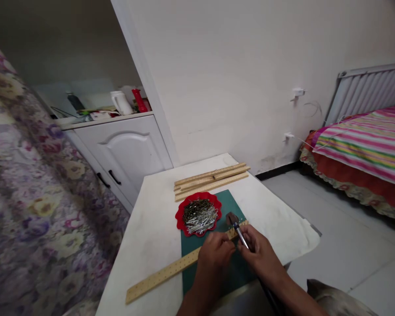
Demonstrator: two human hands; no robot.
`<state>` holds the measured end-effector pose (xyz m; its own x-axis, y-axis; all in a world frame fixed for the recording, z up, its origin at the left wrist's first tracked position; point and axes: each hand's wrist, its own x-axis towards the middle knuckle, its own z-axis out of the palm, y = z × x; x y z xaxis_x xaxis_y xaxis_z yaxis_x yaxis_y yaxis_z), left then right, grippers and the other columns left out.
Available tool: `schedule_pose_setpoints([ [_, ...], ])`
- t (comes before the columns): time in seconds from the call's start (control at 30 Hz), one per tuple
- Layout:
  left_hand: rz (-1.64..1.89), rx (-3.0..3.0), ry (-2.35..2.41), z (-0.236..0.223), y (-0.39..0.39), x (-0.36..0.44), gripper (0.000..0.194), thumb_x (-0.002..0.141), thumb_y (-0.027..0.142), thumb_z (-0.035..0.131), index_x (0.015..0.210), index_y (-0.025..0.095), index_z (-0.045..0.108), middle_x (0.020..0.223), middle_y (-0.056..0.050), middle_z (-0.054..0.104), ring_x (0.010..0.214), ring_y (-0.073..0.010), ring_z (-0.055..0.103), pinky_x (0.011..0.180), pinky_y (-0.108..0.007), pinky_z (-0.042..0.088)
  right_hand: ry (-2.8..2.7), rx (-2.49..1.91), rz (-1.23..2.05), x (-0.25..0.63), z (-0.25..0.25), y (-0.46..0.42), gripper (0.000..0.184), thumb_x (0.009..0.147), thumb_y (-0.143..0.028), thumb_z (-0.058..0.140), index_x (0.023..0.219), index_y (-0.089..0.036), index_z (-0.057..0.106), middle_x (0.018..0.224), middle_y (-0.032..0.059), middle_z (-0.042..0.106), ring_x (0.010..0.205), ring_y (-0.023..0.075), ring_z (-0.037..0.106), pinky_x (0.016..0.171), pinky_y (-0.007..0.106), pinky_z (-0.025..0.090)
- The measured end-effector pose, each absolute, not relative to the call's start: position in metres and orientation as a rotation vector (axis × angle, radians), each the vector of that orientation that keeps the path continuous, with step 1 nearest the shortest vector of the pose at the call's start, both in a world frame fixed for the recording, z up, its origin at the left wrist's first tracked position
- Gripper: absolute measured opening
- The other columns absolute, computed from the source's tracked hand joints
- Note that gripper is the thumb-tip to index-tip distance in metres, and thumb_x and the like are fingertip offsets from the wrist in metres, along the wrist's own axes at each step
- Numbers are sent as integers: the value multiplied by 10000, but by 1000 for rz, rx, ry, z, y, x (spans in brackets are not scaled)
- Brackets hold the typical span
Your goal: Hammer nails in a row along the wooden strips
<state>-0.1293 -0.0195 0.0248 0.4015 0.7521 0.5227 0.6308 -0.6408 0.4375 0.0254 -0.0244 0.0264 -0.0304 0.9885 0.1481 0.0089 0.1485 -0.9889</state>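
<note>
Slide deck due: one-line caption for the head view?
Hammer in the right grip, left grip over a dotted wooden strip across a green mat, with nails in a red dish.

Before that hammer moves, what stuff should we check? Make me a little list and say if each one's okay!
1. Hammer held: ok, the right hand is wrapped around it.
2. Wooden strip steadied: ok, it seems; the left hand is on it.
3. Whole strip on the green mat: not ok, its left end sticks out over the white table.
4. Loose nails kept together: ok, there's a pile in the red bowl.
5. Left fingers safely away: cannot tell, the two hands are very close together.
6. Nails in the strip straight: cannot tell, too small.
</note>
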Motion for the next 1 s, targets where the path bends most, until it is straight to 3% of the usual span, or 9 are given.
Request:
schedule_pose_setpoints([
  [0.13,1049,2364,1304,20,-19,-127,200,869,207,453,760,192,620,800,-37,597,741,-142,564,658,-240,435,-1298,-1059,1155,27,24,-25,105,760,-296,587,803,-205,554,651,-30,572,528,129,507,477,214,400],
  [0.3,1126,1835,1408,6,-5,-124,111,824,261,521,770,189,585,721,-6,608,661,-142,568,603,-230,426,-1207,-1042,1241,39,33,-25,110,827,-313,529,859,-210,509,647,-62,527,338,52,365,323,174,273],
  [0.5,1201,1646,1392,-13,10,-111,128,787,297,560,746,187,612,670,8,615,635,-145,564,585,-221,407,-1119,-1042,1238,45,42,-26,141,813,-334,556,844,-206,504,626,-67,526,317,46,356,309,173,264],
  [1.0,1207,1802,1464,-17,16,-112,124,785,271,550,736,192,633,702,2,595,636,-137,542,603,-229,383,-1136,-1027,1247,46,40,-27,134,817,-325,566,840,-204,510,610,-79,525,300,28,362,297,155,263],
])
